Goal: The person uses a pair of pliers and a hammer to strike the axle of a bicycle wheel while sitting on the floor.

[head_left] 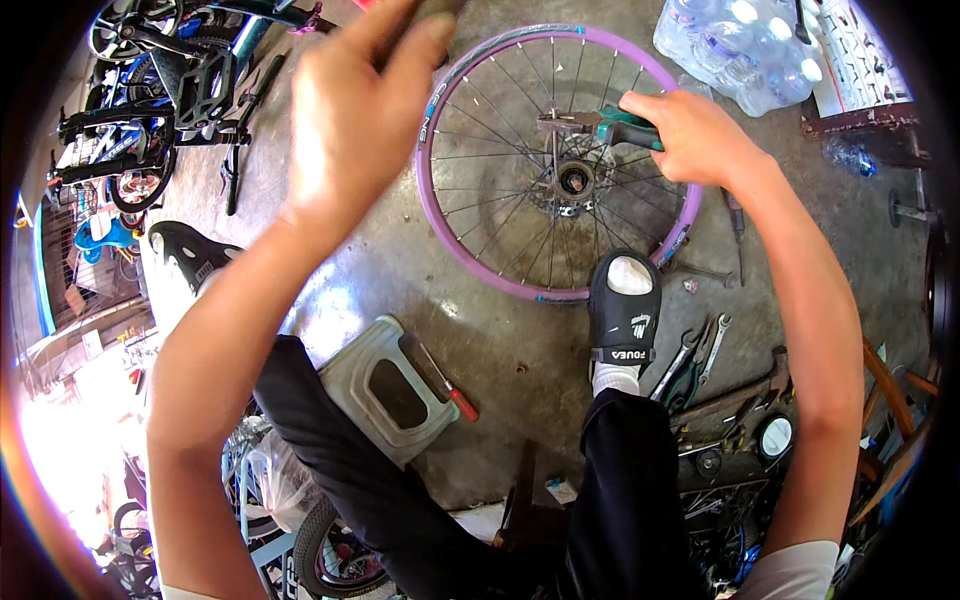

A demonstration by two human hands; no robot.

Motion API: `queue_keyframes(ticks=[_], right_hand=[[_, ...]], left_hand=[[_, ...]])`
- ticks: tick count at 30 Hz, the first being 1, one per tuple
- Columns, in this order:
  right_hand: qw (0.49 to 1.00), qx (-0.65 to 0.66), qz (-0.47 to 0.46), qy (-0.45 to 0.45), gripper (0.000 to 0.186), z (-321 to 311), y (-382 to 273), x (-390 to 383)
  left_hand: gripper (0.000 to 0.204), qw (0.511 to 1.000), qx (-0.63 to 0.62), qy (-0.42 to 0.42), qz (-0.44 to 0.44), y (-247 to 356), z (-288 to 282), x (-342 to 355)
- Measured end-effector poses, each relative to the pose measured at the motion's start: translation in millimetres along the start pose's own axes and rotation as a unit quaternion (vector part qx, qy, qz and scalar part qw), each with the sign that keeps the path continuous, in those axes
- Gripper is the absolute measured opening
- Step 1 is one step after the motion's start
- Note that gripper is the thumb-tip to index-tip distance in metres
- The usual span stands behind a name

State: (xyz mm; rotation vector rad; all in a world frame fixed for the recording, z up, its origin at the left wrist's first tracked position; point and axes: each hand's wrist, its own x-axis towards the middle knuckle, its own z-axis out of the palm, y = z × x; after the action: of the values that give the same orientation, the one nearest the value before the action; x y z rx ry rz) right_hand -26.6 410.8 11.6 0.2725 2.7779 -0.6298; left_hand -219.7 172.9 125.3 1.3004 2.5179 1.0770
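A bicycle wheel (430,190) with a purple rim and dark spokes lies flat on the floor in front of me, its hub (575,178) facing up. My right hand (705,138) is closed round the dark and green handles of a pair of pliers (618,128). The jaws are over the spokes beside the hub, at a thin upright metal piece; whether they grip it is unclear. My left hand (355,120) is raised left of the rim, smeared by motion. Its fingertips reach the top edge, near something dark and a bit of red, so their hold is unclear.
Bicycles (150,110) crowd the upper left; wrapped water bottles (740,50) stand at upper right. Near my feet are a grey plastic stool (350,365) and a red-handled screwdriver (462,403). Wrenches (715,345) and a hammer (778,375) lie right. My shoe (625,315) is by the rim.
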Motion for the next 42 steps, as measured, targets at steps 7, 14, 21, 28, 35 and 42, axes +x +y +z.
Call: queue_keyframes(ticks=[7,14,21,28,35,42], right_hand=[[0.999,0.004,-0.037,0.011,0.04,-5.2,1.9,5.9],[0.998,-0.018,-0.053,-0.006,0.044,-15.5,-7.3,18.3],[0.996,-0.07,-0.044,-0.041,0.047,-22.6,-8.3,29.3],[0.992,-0.063,-0.076,-0.077,0.041,-38.1,-19.1,40.2],[0.98,-0.121,-0.132,-0.088,0.039,-43.4,-20.3,62.5],[0.973,-0.136,-0.15,-0.11,0.043,-49.3,-23.5,74.6]], left_hand=[[0.039,0.992,0.024,-0.122,-0.02,-12.2,-1.9,-7.2],[0.039,0.997,-0.003,-0.083,0.0,-35.4,-0.2,-49.1],[0.042,0.986,-0.083,-0.008,-0.142,-25.3,-20.5,-30.4],[0.04,0.99,-0.019,-0.108,-0.089,-34.1,-7.4,-58.5],[0.043,0.985,-0.047,0.125,-0.112,-30.0,1.6,-62.0],[0.042,0.98,-0.112,0.022,-0.164,-33.8,-15.1,-65.6]])
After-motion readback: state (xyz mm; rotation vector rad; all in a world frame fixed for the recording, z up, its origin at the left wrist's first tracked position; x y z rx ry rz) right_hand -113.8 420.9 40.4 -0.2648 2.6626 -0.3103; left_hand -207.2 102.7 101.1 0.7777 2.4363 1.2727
